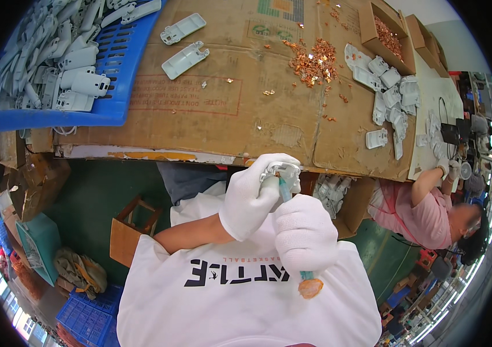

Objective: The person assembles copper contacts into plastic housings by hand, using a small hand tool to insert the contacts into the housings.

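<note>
My left hand (pixel 251 196), in a white knit glove, is closed round a white plastic housing (pixel 291 172) just in front of the table edge. A small copper-coloured piece shows inside the housing. My right hand (pixel 305 232), gloved too, is wrapped round a teal-handled hand tool (pixel 284 189). Its slim end reaches into the housing beside my left fingers. From the bottom of the right fist sticks out the tool's orange, rounded butt (pixel 310 288). Exactly where the tool's tip touches is hidden.
Loose copper clips (pixel 315 62) lie heaped on the cardboard-covered table (pixel 199 130). White housings (pixel 393 95) are piled at right near a carton (pixel 405 49) of clips. A blue basket (pixel 120 75) full of white parts stands at left. A co-worker (pixel 419 211) sits at right.
</note>
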